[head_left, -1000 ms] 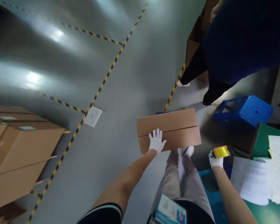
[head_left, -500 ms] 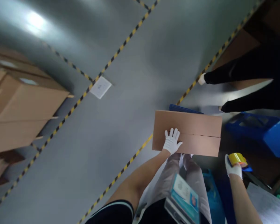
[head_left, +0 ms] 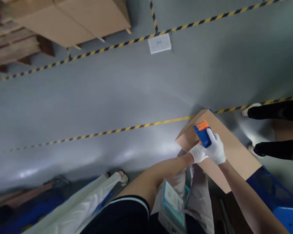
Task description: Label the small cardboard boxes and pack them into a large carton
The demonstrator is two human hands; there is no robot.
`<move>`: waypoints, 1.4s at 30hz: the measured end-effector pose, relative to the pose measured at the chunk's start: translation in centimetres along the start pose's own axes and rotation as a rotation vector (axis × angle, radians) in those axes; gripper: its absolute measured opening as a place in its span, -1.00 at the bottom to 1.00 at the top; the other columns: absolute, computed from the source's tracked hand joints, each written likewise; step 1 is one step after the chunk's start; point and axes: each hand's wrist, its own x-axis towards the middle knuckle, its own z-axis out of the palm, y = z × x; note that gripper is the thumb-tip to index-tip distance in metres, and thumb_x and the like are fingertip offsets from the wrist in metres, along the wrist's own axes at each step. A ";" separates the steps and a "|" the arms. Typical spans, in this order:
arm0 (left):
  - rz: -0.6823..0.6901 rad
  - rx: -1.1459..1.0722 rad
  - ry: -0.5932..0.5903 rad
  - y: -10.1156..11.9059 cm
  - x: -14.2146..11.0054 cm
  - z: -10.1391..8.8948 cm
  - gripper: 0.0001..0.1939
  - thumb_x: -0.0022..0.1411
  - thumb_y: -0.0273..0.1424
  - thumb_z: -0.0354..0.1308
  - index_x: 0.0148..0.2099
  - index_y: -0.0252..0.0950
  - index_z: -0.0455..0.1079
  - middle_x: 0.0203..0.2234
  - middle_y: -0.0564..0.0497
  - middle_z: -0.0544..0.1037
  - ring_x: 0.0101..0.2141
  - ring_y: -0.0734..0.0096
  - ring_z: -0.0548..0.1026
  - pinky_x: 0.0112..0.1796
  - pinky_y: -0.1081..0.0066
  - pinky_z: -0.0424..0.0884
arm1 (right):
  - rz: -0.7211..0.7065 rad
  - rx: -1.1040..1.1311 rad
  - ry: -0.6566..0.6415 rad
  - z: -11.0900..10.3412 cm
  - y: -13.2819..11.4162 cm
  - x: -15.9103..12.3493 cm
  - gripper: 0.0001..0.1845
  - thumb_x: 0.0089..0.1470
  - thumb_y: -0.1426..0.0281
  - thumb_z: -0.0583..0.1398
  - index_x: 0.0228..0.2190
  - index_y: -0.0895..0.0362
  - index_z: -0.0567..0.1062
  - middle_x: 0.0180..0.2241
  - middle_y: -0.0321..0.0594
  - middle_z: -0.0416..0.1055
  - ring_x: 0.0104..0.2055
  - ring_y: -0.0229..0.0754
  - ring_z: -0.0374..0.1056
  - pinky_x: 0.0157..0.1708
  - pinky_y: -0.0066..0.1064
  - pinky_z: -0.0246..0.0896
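Note:
A brown cardboard box (head_left: 230,152) lies across my lap, its near-left corner toward me. My right hand (head_left: 216,148), in a white glove, is closed round a blue and orange tape dispenser (head_left: 203,133) pressed on the box's top near that corner. My left hand (head_left: 197,152), also gloved, rests on the box just beside and partly under the right hand; its fingers are mostly hidden. A badge in a clear sleeve (head_left: 173,204) hangs at my chest.
Another person's dark legs and shoes (head_left: 271,112) stand at the right. A blue plastic stool (head_left: 275,191) sits at the lower right. Stacked cartons on pallets (head_left: 63,16) stand at the top left. Yellow-black tape lines (head_left: 112,131) cross the grey floor. White-trousered legs (head_left: 88,201) show at the lower left.
The view has swung round to the left. My right hand has brought the tape dispenser from beside the box onto its top, close to my left hand.

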 end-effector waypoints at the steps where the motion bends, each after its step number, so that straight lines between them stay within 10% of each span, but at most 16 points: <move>1: -0.015 -0.014 0.016 0.2 -0.3 0.4 -0.51 0.39 -0.28 0.02 0.31 -0.21 0.41 0.23 -0.19 0.45 0.31 -0.18 0.26 0.29 -0.06 0.13 | -0.104 -0.076 -0.013 1.5 0.0 1.1 -0.15 -0.05 0.06 0.34 0.25 0.04 0.36 -0.14 -0.10 0.41 -0.36 -0.12 0.41 -0.38 -0.35 0.34; 6: 0.087 -0.192 0.165 0.3 -4.1 0.6 -0.48 0.31 -0.52 0.08 0.30 -0.32 0.36 0.24 -0.22 0.43 0.32 0.04 0.27 0.31 0.00 0.19 | -0.482 -0.249 0.140 4.8 4.1 1.8 -0.33 0.02 0.04 0.34 0.11 0.06 0.45 -0.21 -0.14 0.37 -0.41 -0.21 0.37 -0.46 -0.44 0.22; 10: -0.482 -0.790 0.436 -3.0 -6.5 -1.7 -0.67 0.41 -0.32 0.05 0.11 -0.22 0.51 0.00 -0.14 0.61 0.04 0.16 0.55 0.09 0.15 0.46 | -0.636 -0.234 0.234 4.0 6.5 0.6 -0.35 0.03 0.04 0.35 0.07 0.04 0.39 -0.19 -0.12 0.36 -0.36 -0.19 0.39 -0.41 -0.44 0.26; 13: -0.716 -1.374 0.521 -6.7 -5.4 -4.7 -0.53 0.36 -0.08 0.12 0.14 -0.26 0.49 0.00 -0.16 0.62 -0.05 0.22 0.58 -0.01 0.25 0.51 | -0.597 -0.287 0.166 3.4 6.5 0.2 -0.35 0.04 0.00 0.33 0.06 0.06 0.38 -0.18 -0.09 0.35 -0.31 -0.16 0.41 -0.35 -0.41 0.29; 18: -0.628 -1.841 0.355 -8.6 -2.0 -9.2 -0.32 0.09 0.16 0.30 -0.04 -0.34 0.58 -0.11 -0.21 0.64 -0.15 0.23 0.59 -0.12 0.29 0.50 | -0.417 -0.398 -0.021 3.0 5.6 0.1 -0.32 0.04 -0.04 0.31 0.09 0.06 0.42 -0.18 -0.07 0.37 -0.26 -0.09 0.42 -0.28 -0.35 0.33; 24: -0.720 -1.448 0.474 -7.3 -1.9 -11.7 -0.61 0.04 -0.02 0.41 -0.26 -0.24 0.66 -0.31 -0.04 0.69 -0.21 0.25 0.59 -0.16 0.33 0.49 | -0.498 -0.409 -0.062 1.9 4.8 0.0 -0.37 0.07 -0.04 0.29 0.06 0.06 0.50 -0.19 -0.06 0.38 -0.32 -0.14 0.39 -0.34 -0.40 0.26; 29: -0.756 -1.091 0.661 -10.8 -2.2 -13.6 -0.77 0.18 -0.20 0.30 -0.25 -0.22 0.67 -0.28 0.00 0.70 -0.13 0.23 0.60 -0.06 0.32 0.47 | -0.445 -0.454 -0.111 0.0 3.1 -0.9 -0.38 0.11 0.00 0.26 0.13 0.00 0.48 -0.26 -0.15 0.33 -0.44 -0.24 0.29 -0.48 -0.48 0.04; 42: -0.714 -1.130 0.653 -15.3 -1.7 -12.8 -0.75 0.14 -0.21 0.35 -0.22 -0.26 0.67 -0.28 -0.04 0.70 -0.19 0.26 0.60 -0.06 0.27 0.47 | -0.216 -0.649 -0.373 -0.7 -2.4 1.2 -0.23 0.11 0.05 0.26 0.31 -0.13 0.26 -0.24 -0.19 0.26 -0.46 -0.29 0.17 -0.51 -0.47 -0.03</move>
